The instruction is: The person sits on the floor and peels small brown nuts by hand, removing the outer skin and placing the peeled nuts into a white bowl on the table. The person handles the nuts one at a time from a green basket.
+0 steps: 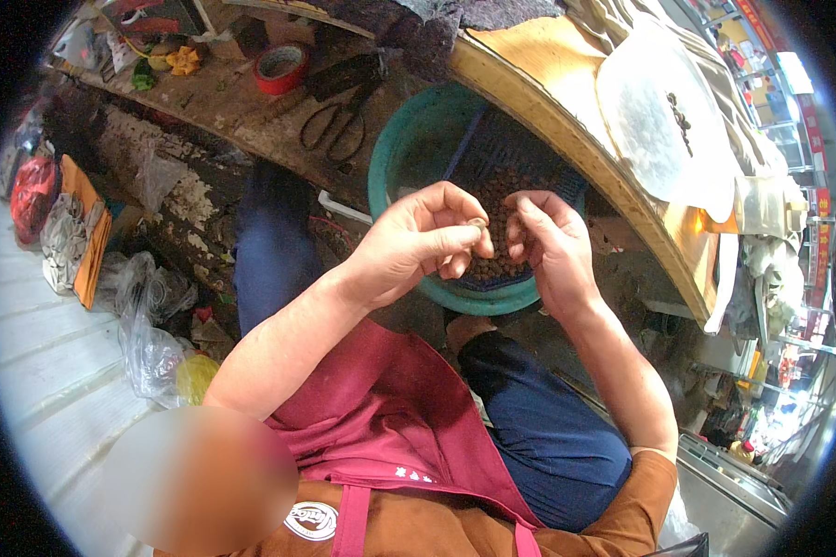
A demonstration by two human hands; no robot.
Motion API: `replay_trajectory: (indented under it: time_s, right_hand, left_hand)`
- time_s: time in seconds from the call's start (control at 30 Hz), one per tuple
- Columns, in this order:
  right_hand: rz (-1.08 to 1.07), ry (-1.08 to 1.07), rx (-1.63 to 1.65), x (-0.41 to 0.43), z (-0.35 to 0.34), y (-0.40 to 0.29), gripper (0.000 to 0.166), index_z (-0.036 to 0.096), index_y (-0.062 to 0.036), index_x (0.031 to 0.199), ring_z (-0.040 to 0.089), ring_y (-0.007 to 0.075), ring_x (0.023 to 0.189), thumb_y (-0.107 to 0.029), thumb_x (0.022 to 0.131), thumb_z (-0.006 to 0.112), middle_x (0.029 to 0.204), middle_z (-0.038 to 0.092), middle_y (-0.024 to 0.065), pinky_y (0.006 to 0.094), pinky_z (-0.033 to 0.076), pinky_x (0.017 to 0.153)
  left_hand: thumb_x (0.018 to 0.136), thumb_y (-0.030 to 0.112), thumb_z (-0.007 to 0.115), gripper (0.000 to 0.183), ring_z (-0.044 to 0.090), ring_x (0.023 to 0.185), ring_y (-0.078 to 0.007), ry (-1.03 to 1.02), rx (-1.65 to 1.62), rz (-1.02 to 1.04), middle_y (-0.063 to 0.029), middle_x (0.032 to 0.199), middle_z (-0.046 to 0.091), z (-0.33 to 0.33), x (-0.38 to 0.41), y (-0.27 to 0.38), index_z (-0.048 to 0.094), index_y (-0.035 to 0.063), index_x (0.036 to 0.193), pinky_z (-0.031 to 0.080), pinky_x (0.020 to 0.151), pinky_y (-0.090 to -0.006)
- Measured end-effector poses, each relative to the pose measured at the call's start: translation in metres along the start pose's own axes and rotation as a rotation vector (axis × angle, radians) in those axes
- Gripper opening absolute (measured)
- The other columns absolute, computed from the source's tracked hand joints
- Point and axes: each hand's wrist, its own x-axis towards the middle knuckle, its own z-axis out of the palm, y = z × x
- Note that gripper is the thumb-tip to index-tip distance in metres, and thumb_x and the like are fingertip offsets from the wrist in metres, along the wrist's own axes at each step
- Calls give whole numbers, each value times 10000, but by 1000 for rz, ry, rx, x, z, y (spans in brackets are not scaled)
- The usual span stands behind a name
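My left hand (435,240) pinches a small pale-brown piece (477,223) between thumb and forefinger; I cannot tell what it is. Just to its right is my right hand (552,240), its fingers curled and thumb near the forefinger. Whether anything tiny sits in that hand is unclear. Both hands are above a green plastic tub (390,146). Inside the tub, a dark blue plastic basket (484,150) holds many small brown rounded pieces (505,184), partly hidden by my hands.
A wooden board (515,90) curves along the right, bearing a whitish translucent sheet (658,118) with several small dark pieces (679,122). Scissors (338,125) and a red tape roll (281,68) lie on a worn wooden surface. Plastic bags (146,348) are at left.
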Motion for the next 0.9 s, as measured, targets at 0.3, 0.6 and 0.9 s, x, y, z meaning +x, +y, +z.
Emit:
replay_trajectory:
  time_s: [0.3, 0.6, 0.9]
  right_hand:
    - [-157, 177, -514, 35, -62, 19, 243, 635, -15, 1116, 631, 152, 718, -174, 932, 624, 865, 679, 77, 293, 505, 649]
    - [-365, -11, -1327, 49, -66, 29, 279, 649, -59, 1138, 653, 409, 962, -229, 932, 571, 1050, 674, 225, 485, 526, 861]
    - [-457, -121, -1533, 44, -56, 31, 258, 647, -41, 1064, 614, 396, 985, -187, 851, 657, 1068, 610, 180, 476, 514, 832]
  left_hand:
    - [929, 118, 564, 79, 397, 476, -78, -39, -187, 51, -11, 641, 513, -15, -2, 14, 574, 59, 979, 307, 416, -208]
    - [1021, 275, 446, 321, 322, 462, -65, 152, -73, -15, 8, 602, 397, -7, 1, 14, 409, 127, 738, 246, 382, -208]
    - [1015, 264, 489, 260, 434, 540, -74, 281, -40, -111, -12, 719, 528, -16, 4, 4, 523, 110, 808, 308, 422, -194]
